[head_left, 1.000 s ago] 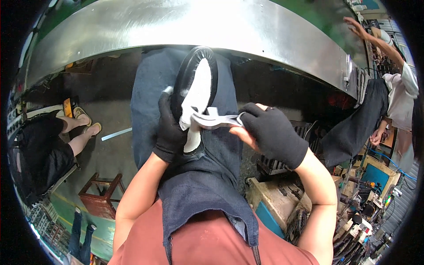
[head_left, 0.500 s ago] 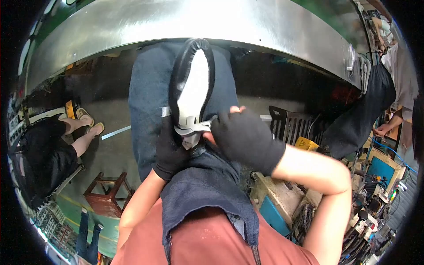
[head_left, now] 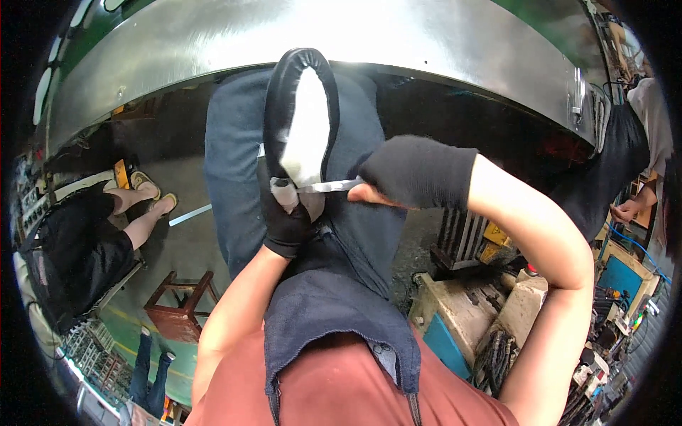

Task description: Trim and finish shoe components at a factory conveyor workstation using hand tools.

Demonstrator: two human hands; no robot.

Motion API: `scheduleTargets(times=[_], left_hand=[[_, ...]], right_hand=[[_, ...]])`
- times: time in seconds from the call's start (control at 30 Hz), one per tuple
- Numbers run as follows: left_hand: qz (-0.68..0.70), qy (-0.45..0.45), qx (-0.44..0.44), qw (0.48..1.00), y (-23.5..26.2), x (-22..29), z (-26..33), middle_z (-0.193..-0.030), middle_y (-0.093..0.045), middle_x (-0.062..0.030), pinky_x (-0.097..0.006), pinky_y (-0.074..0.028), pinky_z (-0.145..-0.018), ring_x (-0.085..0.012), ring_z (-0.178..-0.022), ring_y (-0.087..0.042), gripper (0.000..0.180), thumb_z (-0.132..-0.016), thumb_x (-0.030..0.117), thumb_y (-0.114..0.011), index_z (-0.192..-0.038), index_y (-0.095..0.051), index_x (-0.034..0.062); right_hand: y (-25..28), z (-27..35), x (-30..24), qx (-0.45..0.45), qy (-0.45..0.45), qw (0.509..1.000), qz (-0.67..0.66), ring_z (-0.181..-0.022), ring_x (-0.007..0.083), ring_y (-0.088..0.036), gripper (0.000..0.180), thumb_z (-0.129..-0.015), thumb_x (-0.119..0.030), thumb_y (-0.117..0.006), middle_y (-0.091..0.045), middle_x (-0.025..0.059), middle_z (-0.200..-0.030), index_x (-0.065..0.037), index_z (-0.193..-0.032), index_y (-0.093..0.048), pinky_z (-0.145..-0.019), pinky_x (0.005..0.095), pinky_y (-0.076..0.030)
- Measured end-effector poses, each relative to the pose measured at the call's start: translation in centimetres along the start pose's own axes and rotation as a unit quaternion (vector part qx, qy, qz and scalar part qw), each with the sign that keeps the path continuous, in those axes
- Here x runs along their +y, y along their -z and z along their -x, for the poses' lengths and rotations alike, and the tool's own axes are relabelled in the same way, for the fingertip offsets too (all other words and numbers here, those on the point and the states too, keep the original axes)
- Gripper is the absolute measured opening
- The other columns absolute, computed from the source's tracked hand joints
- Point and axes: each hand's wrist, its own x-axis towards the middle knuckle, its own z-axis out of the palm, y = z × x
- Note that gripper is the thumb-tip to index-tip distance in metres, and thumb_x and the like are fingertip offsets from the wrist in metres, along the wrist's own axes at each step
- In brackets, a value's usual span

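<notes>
A black shoe lies underside-up over the person's lap, its toe pointing away from the body and overlapping the near edge of the metal tabletop. A second ago, loose white material stood bunched toward the shoe's rear and the pincer-like metal tool reached over it; now the white underside looks flatter, and the tool crosses the shoe's heel end from the right. The shoe has also shifted forward in view. This suggests that the handling is centred on the heel end; whether the tool's tip grips the material there cannot be told.

The left hand, in a black fingerless glove, is wrapped around the shoe's heel end, with a whitish patch near the thumb that may be a finger wrap. The right hand, gloved alike, is closed on the tool's handle, to the right of the shoe and apart from the left hand. Its back faces up and the thumb lies along the near side. The right elbow has swung outward, bent sharply, so that the wrist now comes at the shoe from the right. The left forearm rises from the lower edge to the shoe's heel end, nearly straight at the wrist.
</notes>
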Motion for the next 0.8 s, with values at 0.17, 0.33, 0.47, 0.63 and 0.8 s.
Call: scheduleTargets(times=[0.17,0.33,0.47,0.63,0.8], left_hand=[[-0.007,0.189,-0.092,0.978,2.7,-2.4,0.9,-0.126,-0.055,-0.0194,-0.038,-0.042,-0.099,-0.0294,-0.117,-0.055,0.051,-0.097,0.025,-0.054,-0.138,-0.039,-0.002],[0.075,0.158,-0.285,0.942,7.3,-2.3,-1.6,-0.139,-0.052,-0.0154,-0.037,-0.031,-0.113,-0.0283,-0.131,-0.047,0.054,-0.105,0.04,-0.037,-0.142,-0.043,0.0005],[0.06,0.209,-0.223,0.95,8.2,-4.9,-1.7,-0.125,-0.061,-0.0171,-0.043,-0.039,-0.105,-0.0328,-0.114,-0.058,0.044,-0.101,0.028,-0.048,-0.132,-0.051,-0.0029],[-0.349,-0.174,-0.172,0.905,7.2,0.1,-3.7,-0.118,-0.062,-0.0239,-0.048,-0.045,-0.095,-0.0406,-0.104,-0.06,0.037,-0.087,0.01,-0.061,-0.121,-0.058,-0.0057],[0.443,0.408,-0.077,0.795,3.4,2.4,-4.3,-0.125,-0.062,-0.0176,-0.043,-0.046,-0.098,-0.0302,-0.112,-0.061,0.054,-0.102,0.044,-0.045,-0.133,-0.053,0.0005]], right_hand=[[-5.7,0.5,-7.0,0.353,-0.125,0.78,0.502,-0.075,0.0359,-0.069,0.035,-0.09,-0.031,-0.063,-0.066,0.0286,-0.081,0.001,-0.076,-0.07,-0.067,0.0403,-0.055],[-8.1,-1.9,-6.4,0.175,0.234,0.956,0.001,-0.079,0.0322,-0.067,0.037,-0.091,-0.037,-0.061,-0.063,0.0223,-0.082,-0.002,-0.08,-0.067,-0.067,0.037,-0.054],[-9.3,-2.3,-1.9,0.277,0.094,0.947,0.129,-0.071,0.0305,-0.063,0.046,-0.09,-0.049,-0.061,-0.059,0.0125,-0.074,-0.006,-0.075,-0.062,-0.059,0.0409,-0.05],[-9.2,-1.8,0.6,0.305,0.114,0.945,0.025,-0.075,0.041,-0.066,0.047,-0.097,-0.046,-0.052,-0.066,0.0219,-0.082,-0.002,-0.092,-0.068,-0.069,0.0446,-0.051],[-5.1,2.2,-0.4,0.215,0.003,0.958,-0.192,-0.061,0.0247,-0.057,0.048,-0.101,-0.041,-0.048,-0.06,0.0217,-0.072,0.002,-0.094,-0.066,-0.063,0.0365,-0.046]])
